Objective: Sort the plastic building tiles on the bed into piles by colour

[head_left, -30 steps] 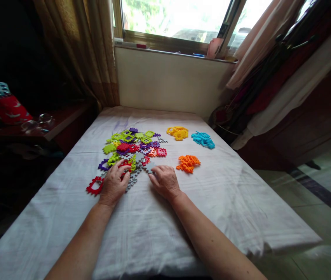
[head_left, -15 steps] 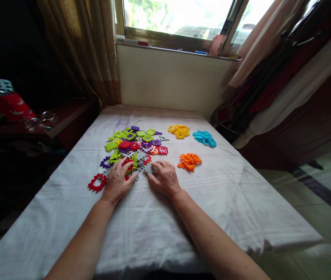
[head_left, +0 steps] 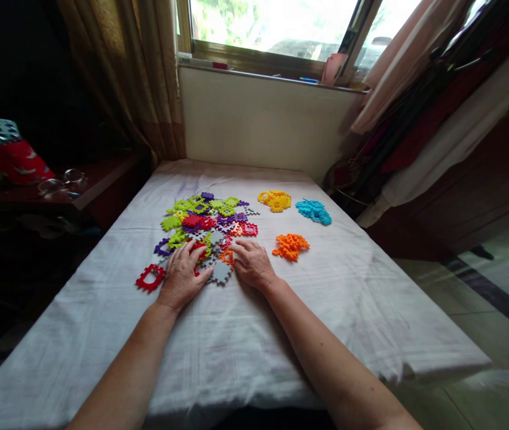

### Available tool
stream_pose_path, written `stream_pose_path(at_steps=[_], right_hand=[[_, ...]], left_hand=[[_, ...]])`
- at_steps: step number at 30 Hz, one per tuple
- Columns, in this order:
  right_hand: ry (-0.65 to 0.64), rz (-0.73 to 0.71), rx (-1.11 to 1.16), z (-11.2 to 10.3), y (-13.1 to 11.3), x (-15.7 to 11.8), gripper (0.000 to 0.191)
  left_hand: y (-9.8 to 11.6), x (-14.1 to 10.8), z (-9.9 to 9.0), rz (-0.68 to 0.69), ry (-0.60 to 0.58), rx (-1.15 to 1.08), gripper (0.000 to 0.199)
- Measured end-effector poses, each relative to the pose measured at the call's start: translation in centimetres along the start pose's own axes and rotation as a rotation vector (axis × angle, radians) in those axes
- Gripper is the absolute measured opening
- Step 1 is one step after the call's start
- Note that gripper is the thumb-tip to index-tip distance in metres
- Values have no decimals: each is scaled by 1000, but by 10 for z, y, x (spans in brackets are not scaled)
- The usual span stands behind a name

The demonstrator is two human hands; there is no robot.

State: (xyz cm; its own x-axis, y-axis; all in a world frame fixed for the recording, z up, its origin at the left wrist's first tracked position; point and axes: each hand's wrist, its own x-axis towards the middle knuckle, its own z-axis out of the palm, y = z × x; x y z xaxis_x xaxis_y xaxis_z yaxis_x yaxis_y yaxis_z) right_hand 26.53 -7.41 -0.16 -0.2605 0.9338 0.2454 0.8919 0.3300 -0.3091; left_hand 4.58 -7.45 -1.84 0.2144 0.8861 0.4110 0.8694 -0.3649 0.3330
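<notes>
A mixed pile of notched plastic interlocking tiles (head_left: 197,206) in green, purple, red and grey lies on the cloth-covered table. My left hand (head_left: 184,272) rests on the pile's near side, fingers spread, partly covering red and grey tiles. Beside its thumb lies a flat grey tile (head_left: 221,273). At the pile's right edge, my right hand (head_left: 254,264) has its thumb and fingers bent around the edge of an orange tile (head_left: 226,257); the exact grip is partly hidden. A red frame-shaped tile (head_left: 150,278) lies left of my left hand.
Sorted heaps of yellow tiles (head_left: 275,200), blue tiles (head_left: 313,211) and orange tiles (head_left: 291,246) lie right of the pile. A white cloth (head_left: 353,310) covers the table. Beyond it are a wall and window; a dark side table (head_left: 102,176) holds glasses.
My right hand has let go of the grey tile, which now lies nearer me beside my left thumb. An orange tile shows at my right fingertips. The left hand has barely moved.
</notes>
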Motion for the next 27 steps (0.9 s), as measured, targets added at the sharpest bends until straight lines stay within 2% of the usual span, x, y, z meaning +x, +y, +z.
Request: stream_pose_path(at_steps=[4, 12, 16, 20, 23, 25, 27], right_hand=[[-77, -67, -49, 0, 2, 7, 42], [-50, -86, -49, -11, 14, -1, 14], [79, 19, -99, -16, 30, -8, 17], [288, 284, -180, -28, 58, -15, 22], [334, 434, -228, -34, 77, -23, 24], [357, 465, -248, -33, 81, -26, 28], [362, 425, -281, -29, 81, -28, 37]], left_hand=[[-1, 0, 2, -4, -1, 5, 49], [-2, 0, 2, -9, 8, -11, 49], [-2, 0, 1, -18, -1, -11, 49], [-3, 0, 1, -17, -1, -18, 48], [-4, 0, 1, -12, 4, -22, 47], [-4, 1, 2, -8, 10, -23, 47], [-4, 1, 2, -7, 11, -21, 47]])
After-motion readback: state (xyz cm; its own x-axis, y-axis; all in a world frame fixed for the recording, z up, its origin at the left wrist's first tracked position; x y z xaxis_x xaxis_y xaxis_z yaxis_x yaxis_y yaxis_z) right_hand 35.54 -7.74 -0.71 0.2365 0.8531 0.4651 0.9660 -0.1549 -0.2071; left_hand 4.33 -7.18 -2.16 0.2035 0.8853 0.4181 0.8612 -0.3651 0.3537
